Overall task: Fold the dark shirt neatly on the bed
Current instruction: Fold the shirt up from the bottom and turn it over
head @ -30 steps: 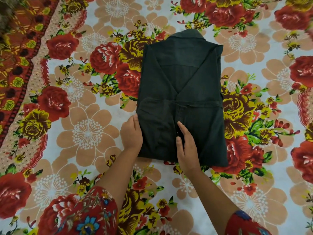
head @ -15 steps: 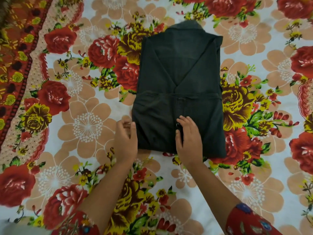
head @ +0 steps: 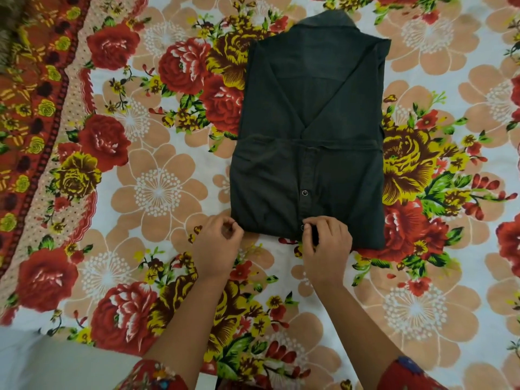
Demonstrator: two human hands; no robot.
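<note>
After pressing flat a second ago, pinching dark shirt (head: 309, 122) at near hem with right hand (head: 327, 244); left hand (head: 218, 246) grip curled at corner, hold unclear. Folded on bed (head: 157, 190); another fold likely.

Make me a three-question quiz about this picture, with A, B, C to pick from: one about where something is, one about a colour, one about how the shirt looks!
1. On the dark shirt, where is the collar?
A. Tucked underneath
B. At the far end
C. Hanging off the bed

2. What colour is the shirt?
A. White
B. Pink
C. Nearly black

3. How does it lie?
A. Folded into a rectangle
B. Spread out, sleeves wide
C. Scrunched up

Answers:
1 B, the collar lies farthest from the left hand and right hand.
2 C, it looks dark against the flowery bedsheet.
3 A, sleeves tucked in, bottom folded up.
</note>
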